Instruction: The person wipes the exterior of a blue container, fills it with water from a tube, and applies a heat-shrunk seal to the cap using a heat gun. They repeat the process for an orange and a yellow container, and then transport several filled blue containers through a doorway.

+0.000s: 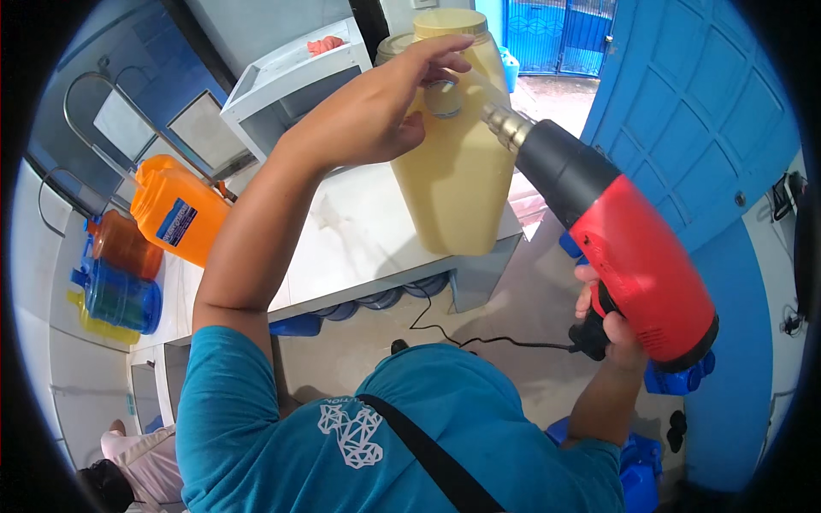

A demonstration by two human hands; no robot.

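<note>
A tall yellowish plastic container [458, 186] with a screw lid [449, 22] stands near the right end of the white counter. My left hand [391, 102] is raised at its upper part, fingers bent and apart beside a small round cap [443, 99]; whether the fingertips touch the container is unclear. In my right hand [609, 320] is a red and black heat gun [635, 250], gripped by its handle with a finger at the trigger. Its metal nozzle [507, 127] points at the container's upper right side, close to the round cap. A black cord runs from the handle down to the left.
An orange jug [179, 211] and blue water containers [122, 295] stand on the counter [340, 224] at left. Behind it is a white shelf unit [295, 77]. A blue door [693, 115] stands open at right. Another person [144, 462] is at lower left.
</note>
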